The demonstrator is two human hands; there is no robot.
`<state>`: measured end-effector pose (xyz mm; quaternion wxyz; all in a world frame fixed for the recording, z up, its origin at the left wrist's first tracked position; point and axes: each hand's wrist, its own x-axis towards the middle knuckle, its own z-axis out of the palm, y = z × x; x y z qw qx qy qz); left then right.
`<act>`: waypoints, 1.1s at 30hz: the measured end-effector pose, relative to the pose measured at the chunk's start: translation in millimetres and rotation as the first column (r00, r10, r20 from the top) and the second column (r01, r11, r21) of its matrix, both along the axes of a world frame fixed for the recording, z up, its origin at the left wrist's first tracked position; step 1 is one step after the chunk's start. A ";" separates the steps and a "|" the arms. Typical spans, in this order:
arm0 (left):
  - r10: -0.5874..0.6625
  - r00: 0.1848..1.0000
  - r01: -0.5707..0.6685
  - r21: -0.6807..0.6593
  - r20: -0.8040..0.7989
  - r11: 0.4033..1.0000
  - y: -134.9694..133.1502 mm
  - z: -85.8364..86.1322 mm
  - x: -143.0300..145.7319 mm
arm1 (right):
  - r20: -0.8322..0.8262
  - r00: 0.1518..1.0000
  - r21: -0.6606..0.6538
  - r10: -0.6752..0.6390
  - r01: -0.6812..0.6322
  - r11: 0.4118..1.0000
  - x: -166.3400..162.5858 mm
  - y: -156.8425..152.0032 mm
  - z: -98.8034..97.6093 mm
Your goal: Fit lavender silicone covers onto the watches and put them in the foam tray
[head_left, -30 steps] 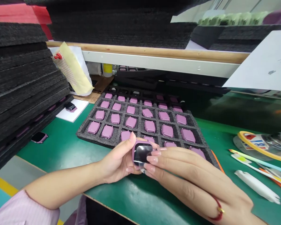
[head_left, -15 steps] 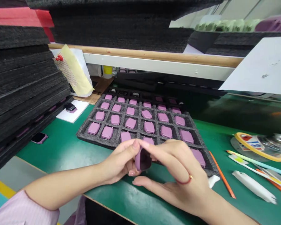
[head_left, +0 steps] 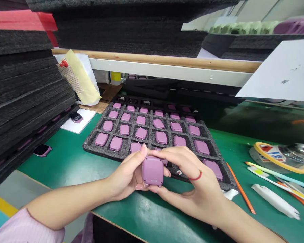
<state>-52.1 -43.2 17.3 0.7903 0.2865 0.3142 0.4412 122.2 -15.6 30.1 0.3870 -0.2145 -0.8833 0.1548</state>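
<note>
A purple smartwatch case (head_left: 152, 170) is held between both hands just above the front edge of the bench, its flat purple back facing me. My left hand (head_left: 129, 172) grips its left side, thumb at the top corner. From the right, my right hand (head_left: 192, 182) pinches it, forefinger along the top edge and thumb at the bottom edge. Right behind the hands lies a black foam tray (head_left: 91, 145) with rows of similar purple watch cases (head_left: 161, 137) in its compartments. My hands hide part of the tray's front row.
Stacked black foam trays (head_left: 30, 81) rise at the left, near a watch (head_left: 42, 150) and a white pad (head_left: 79, 125) bearing another. At right lie an orange stick (head_left: 241, 189), a white tool (head_left: 275, 201), pens and a glass bottle (head_left: 271, 157). A shelf edge (head_left: 167, 69) crosses above.
The watch case has been turned from edge-on, with its dark side partly showing, to its purple back facing me. My right thumb has come up against its lower edge.
</note>
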 end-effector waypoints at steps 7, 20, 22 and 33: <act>0.114 0.987 -0.125 -0.101 -0.114 0.987 -0.5 -6.5 3.6 | 0.088 0.990 0.038 -0.114 0.112 0.993 6.6 32.0 -9.9; 0.095 0.971 -0.109 -0.053 -0.220 0.993 1.2 -5.7 0.5 | 0.464 0.672 -0.003 -0.577 0.653 0.757 -24.8 241.8 -43.0; 0.098 0.970 -0.113 -0.058 -0.224 0.992 2.2 -5.1 0.9 | 0.497 0.653 0.000 -0.572 0.659 0.752 -33.8 255.0 -46.0; -0.056 0.969 0.039 -0.076 -0.239 0.996 7.1 -12.9 3.5 | 0.772 0.591 -0.092 -0.234 0.467 0.879 -86.1 301.6 -13.3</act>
